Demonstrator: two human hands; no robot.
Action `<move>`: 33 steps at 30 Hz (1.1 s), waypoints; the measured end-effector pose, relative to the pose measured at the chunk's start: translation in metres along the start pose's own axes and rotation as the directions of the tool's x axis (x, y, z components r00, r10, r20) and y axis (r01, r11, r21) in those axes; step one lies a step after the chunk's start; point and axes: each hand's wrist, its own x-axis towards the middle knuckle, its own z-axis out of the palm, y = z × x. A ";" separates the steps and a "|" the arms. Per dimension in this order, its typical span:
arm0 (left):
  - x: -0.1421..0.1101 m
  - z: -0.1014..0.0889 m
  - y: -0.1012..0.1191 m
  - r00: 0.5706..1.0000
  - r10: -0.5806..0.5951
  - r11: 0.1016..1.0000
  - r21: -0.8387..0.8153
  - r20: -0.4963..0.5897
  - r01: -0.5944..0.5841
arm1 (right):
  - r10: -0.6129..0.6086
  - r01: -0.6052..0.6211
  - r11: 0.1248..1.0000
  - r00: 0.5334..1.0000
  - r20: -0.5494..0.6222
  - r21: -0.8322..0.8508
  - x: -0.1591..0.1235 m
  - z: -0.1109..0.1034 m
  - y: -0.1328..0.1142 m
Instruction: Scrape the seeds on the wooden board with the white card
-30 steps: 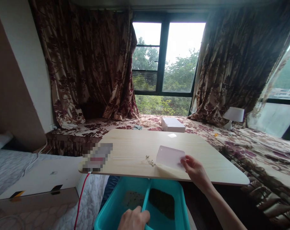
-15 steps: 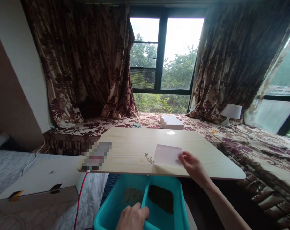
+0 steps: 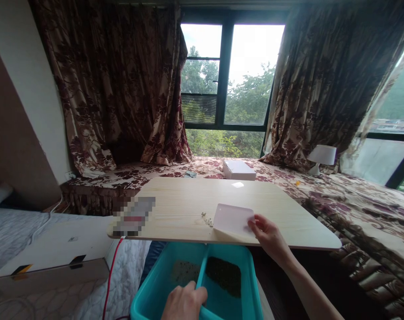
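Observation:
My right hand (image 3: 266, 231) pinches the right edge of a thin, whitish translucent sheet (image 3: 233, 218), held tilted at the front part of the wooden tabletop (image 3: 178, 200). Just left of the sheet lies a small scatter of dark grains (image 3: 206, 219). Below the table's front edge is a teal two-compartment bin (image 3: 251, 275). Its right compartment holds a dark heap of fine grains (image 3: 224, 275); a thin spread of specks (image 3: 185, 272) lies in the left one. My left hand (image 3: 185, 302) is closed on the bin's divider, its fingertips partly hidden.
A blurred-out flat object (image 3: 135, 216) with a red cable (image 3: 111, 275) lies on the table's left end. Behind the table are a white box (image 3: 239, 170) and a lamp (image 3: 322, 155). A large white carton (image 3: 58, 244) rests on the bed at left.
The sheet has shifted slightly left and toward me in my right hand, and its tilt differs a little. My left hand and the bin stay almost where they were.

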 end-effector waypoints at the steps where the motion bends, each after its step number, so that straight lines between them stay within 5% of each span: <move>1: 0.000 0.000 0.000 1.000 -0.001 1.000 0.002 -0.001 0.001 | 0.001 -0.001 1.000 1.000 -0.004 -0.001 0.000 0.000 0.000; 33: -0.002 0.001 -0.001 1.000 0.000 1.000 -0.024 -0.010 0.000 | -0.013 0.013 1.000 1.000 0.004 -0.020 0.019 0.010 0.006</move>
